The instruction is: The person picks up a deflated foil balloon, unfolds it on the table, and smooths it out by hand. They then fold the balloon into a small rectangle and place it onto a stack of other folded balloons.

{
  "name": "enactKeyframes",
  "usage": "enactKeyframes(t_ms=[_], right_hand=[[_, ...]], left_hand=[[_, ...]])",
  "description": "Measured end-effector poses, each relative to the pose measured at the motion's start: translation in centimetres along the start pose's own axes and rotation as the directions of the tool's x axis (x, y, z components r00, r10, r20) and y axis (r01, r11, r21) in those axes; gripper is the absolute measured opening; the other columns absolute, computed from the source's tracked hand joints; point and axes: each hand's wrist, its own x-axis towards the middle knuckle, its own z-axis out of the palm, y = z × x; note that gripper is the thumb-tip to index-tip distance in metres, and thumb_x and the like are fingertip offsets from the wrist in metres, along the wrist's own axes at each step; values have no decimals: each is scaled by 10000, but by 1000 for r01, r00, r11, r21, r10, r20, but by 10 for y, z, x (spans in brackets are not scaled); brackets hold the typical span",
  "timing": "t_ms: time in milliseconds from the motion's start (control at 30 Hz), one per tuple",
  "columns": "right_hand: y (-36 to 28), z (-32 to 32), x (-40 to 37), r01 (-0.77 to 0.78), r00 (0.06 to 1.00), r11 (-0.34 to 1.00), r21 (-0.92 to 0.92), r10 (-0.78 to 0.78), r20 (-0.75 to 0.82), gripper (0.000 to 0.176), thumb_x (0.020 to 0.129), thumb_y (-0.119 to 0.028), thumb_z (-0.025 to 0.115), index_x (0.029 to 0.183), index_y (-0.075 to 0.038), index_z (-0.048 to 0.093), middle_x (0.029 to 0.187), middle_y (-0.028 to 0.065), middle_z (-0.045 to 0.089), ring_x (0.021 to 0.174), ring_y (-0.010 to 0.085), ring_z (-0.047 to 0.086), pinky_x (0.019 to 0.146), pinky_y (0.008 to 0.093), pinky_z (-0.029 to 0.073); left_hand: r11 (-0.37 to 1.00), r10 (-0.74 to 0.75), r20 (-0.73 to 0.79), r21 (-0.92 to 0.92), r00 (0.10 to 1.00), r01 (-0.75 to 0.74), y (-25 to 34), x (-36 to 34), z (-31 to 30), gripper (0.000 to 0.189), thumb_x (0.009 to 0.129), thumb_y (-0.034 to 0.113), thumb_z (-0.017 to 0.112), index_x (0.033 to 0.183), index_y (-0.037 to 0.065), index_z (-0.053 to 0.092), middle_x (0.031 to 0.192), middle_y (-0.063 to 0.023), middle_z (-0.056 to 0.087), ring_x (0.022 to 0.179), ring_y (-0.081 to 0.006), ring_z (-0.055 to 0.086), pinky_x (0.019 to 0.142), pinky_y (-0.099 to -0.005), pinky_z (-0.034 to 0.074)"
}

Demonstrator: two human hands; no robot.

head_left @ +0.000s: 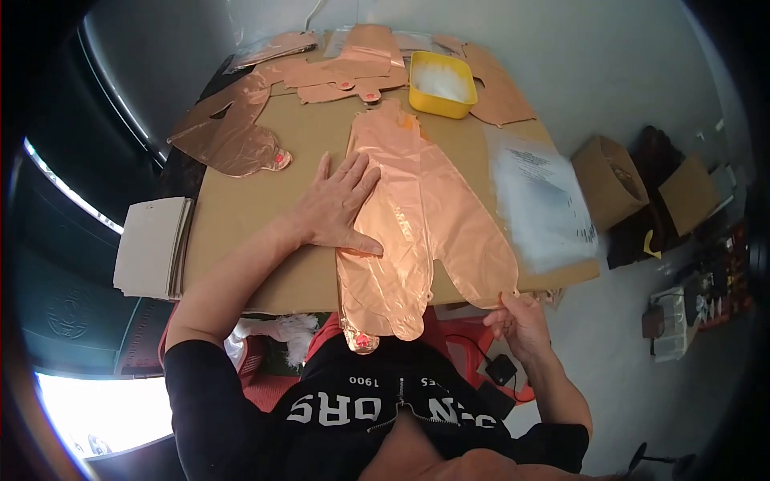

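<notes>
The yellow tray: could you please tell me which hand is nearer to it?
Left. The left hand lies flat on the foil balloon, closer to the yellow tray; the right hand pinches the balloon's near edge, farther back.

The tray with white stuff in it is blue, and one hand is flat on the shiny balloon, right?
No, the tray is yellow, not blue; the head view shows it. The left hand does lie flat on the shiny balloon.
</notes>
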Motion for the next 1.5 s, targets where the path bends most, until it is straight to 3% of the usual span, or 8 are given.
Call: enactKeyframes(t_ms=[233, 433, 533, 767, 1100, 1200, 1367, 1500], right_hand=[[-24, 25, -13, 303, 927, 888, -346, -359, -108, 157, 972, -95, 570, 836, -38, 623, 646, 52, 644, 477, 77, 532, 457, 196, 405], [-45, 60, 0, 729, 520, 259, -634, -812, 266, 84, 835, 33, 651, 854, 24, 570, 906, 132, 662, 718, 166, 609, 597, 280, 459], [-52, 95, 7, 807, 271, -117, -579, -797, 539, 132, 782, 63, 640, 884, 21, 569, 969, 172, 654, 754, 268, 606, 652, 352, 491], [-35, 140, 30, 897, 133, -275, -347, -580, 803, 174, 767, -42, 676, 893, -7, 561, 1016, 167, 668, 812, 282, 614, 741, 397, 493], [-61, 134, 45, 996, 77, -7, -87, -419, 905, 223, 828, -52, 658, 1036, 14, 614, 1120, 184, 645, 950, 325, 640, 846, 426, 505], [-71, 101, 75, 955, 41, -225, -193, -544, 838, 261, 837, -36, 642, 1088, 32, 614, 1160, 210, 632, 1022, 374, 631, 888, 453, 511], [-78, 68, 111, 562, 511, -437, -702, -484, 710, 404, 884, -96, 611, 1227, 96, 518, 1396, 296, 437, 1317, 433, 416, 1064, 499, 375], [-77, 77, 112, 562, 664, -421, -712, -283, 692, 581, 951, -252, 548, 1366, 123, 394, 1502, 300, 299, 1428, 420, 252, 1159, 508, 231]], left_hand=[[1000, 7, 1, 4, 1000, -7, -1, -1, 1, 1319, 635, 906, 538, 1477, -75, 275, 1540, -318, 229, 1466, -427, 178, 1134, -677, 137], [1000, -7, 20, 7, 1000, 7, 1, -2, -1, 1321, 635, 905, 539, 1490, -58, 245, 1555, -302, 204, 1473, -417, 162, 1139, -675, 129], [1000, -8, 32, 5, 999, 8, 1, -2, -3, 1317, 639, 901, 542, 1496, -50, 231, 1561, -296, 191, 1476, -412, 153, 1141, -675, 124], [1000, 15, -35, 12, 999, -15, -5, -1, 6, 1286, 616, 849, 608, 1486, -41, 286, 1545, -295, 247, 1469, -412, 193, 1140, -666, 146], [995, 14, -19, 96, 1000, -12, -9, 1, 18, 1312, 565, 768, 673, 1498, -45, 238, 1560, -308, 193, 1487, -410, 138, 1153, -648, 125], [998, -2, -2, 67, 1000, 2, -6, 1, 12, 1308, 577, 798, 642, 1492, -48, 245, 1559, -308, 194, 1485, -413, 143, 1153, -649, 128], [999, -10, 14, 31, 1000, 10, -6, 1, 9, 1314, 576, 820, 628, 1485, -51, 252, 1558, -308, 193, 1483, -417, 145, 1153, -648, 131], [1000, -8, 19, 25, 1000, 8, -3, -1, 1, 980, 795, 577, 607, 1490, -28, 271, 1550, -301, 223, 1477, -403, 176, 1145, -660, 145]])
